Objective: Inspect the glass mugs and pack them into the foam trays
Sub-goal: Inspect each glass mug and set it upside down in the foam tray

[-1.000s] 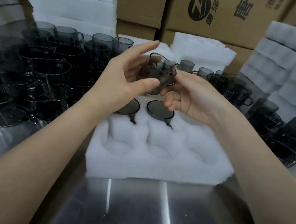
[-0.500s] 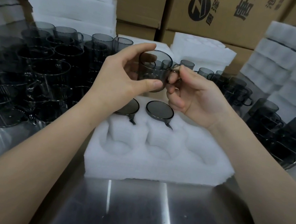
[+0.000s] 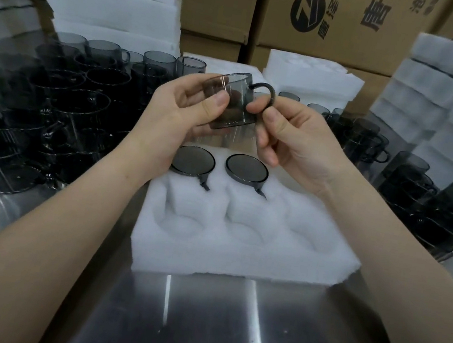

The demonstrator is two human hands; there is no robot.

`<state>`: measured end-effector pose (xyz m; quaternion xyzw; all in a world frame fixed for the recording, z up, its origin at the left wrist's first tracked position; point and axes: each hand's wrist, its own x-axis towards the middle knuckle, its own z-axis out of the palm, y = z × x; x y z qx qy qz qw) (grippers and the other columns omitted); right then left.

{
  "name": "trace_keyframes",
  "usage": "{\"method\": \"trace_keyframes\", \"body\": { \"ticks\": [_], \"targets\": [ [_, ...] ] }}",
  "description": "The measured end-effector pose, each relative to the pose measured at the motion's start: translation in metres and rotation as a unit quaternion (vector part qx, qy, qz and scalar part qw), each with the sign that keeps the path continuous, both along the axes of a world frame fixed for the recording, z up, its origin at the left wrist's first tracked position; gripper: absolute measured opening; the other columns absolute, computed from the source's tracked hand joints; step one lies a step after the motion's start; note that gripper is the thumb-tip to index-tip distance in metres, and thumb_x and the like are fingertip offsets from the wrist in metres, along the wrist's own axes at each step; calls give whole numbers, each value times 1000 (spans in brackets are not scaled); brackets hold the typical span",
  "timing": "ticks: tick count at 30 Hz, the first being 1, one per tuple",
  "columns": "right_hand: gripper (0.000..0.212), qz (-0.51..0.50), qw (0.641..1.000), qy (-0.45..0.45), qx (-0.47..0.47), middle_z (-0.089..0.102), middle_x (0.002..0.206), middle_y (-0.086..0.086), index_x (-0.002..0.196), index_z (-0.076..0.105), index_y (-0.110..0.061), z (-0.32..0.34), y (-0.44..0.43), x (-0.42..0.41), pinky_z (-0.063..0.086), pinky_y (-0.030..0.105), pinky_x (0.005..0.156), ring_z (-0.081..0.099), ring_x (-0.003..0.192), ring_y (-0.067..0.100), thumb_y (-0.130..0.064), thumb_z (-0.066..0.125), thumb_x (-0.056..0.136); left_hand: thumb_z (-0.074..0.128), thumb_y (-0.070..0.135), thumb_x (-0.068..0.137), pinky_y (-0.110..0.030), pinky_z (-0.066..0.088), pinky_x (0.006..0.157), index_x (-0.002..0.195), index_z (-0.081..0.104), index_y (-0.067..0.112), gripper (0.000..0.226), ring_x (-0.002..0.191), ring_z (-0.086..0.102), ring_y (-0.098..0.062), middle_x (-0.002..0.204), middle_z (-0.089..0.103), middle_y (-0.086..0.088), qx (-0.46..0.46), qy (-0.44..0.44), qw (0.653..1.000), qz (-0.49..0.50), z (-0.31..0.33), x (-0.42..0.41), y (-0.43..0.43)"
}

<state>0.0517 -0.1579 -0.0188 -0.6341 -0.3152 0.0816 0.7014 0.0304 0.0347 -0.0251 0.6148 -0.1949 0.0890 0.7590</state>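
Observation:
A smoky grey glass mug (image 3: 234,102) is held in the air above the white foam tray (image 3: 237,249), tilted on its side. My left hand (image 3: 181,114) cups its body with the thumb on the glass. My right hand (image 3: 289,133) pinches its handle. Two mugs sit upside down in the tray's far pockets, one on the left (image 3: 193,161) and one in the middle (image 3: 247,168). The three near pockets hold nothing. The far right pocket is hidden by my right hand.
Stacked grey mugs crowd the steel table at the left (image 3: 52,110) and at the right (image 3: 432,202). Foam tray stacks (image 3: 451,96) and cardboard boxes (image 3: 344,21) stand behind. Bare steel table (image 3: 210,330) lies in front of the tray.
The mug has turned from upright to tilted on its side and come slightly lower and nearer. My right hand's grip moved onto the handle loop; my left hand now cups the body from below.

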Motion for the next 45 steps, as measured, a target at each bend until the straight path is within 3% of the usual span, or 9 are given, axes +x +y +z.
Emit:
{"method": "trace_keyframes", "body": {
  "ticks": [5,10,15,18,25,28,34,41,45],
  "targets": [
    [24,9,998,47,39,45,51,-2,78,75,-22,4,1,-3,31,20,45,38,39,11,-21,55,92,61,19,84,-30,58,79,108,64,19,24,95,70,-16,97,74,4,27,-21,999,-12,-2,3,0],
    [24,-19,998,55,32,32,44,-7,63,71,-21,10,-1,-5,26,20,46,33,37,8,-42,61,70,70,17,75,-22,52,83,119,60,14,46,99,67,-8,104,71,3,74,-23,997,-6,-1,2,-2],
    [52,-106,993,45,-33,40,47,-5,47,51,-22,12,2,-5,33,21,48,36,44,13,-47,54,93,88,15,66,-19,49,93,131,56,22,74,109,63,-5,119,65,2,217,-65,973,46,-1,-3,-8],
    [56,-185,980,-8,-75,40,44,-5,42,46,-22,9,6,-6,32,23,49,37,45,14,-42,54,94,87,19,67,-34,44,104,132,57,22,72,116,57,-10,124,61,1,318,-127,936,77,0,-5,-14],
    [20,-167,985,-37,1,58,66,-8,101,67,-17,9,4,-7,46,26,55,49,56,14,-31,57,90,83,14,62,-30,57,81,97,46,26,52,88,65,-11,97,60,5,191,-101,972,97,-1,-8,-14],
    [35,-128,989,-22,-65,64,83,-5,121,61,-24,5,3,-6,47,27,57,50,60,17,-33,56,88,82,9,64,-28,56,85,99,43,20,54,93,66,-9,98,63,6,158,-98,979,83,-3,-7,-13],
    [32,-83,996,-4,-35,65,93,3,111,60,-20,6,0,-8,52,28,50,59,57,23,-19,69,79,82,2,72,-30,45,105,136,50,10,73,119,58,-9,127,61,-2,229,-119,963,73,-2,-4,-11],
    [15,-167,985,-21,-29,62,74,7,86,56,-16,5,7,-8,39,22,34,53,37,21,-27,62,93,84,4,68,-29,40,110,138,51,14,78,123,55,-10,129,60,0,292,-158,939,92,-4,-4,-13],
    [24,-147,988,34,23,62,74,11,105,60,-7,7,5,-7,36,19,33,51,35,17,-25,45,103,83,8,71,-20,39,107,140,48,18,78,120,54,-2,127,59,6,280,-155,943,92,-4,-4,-15]
  ]
}}
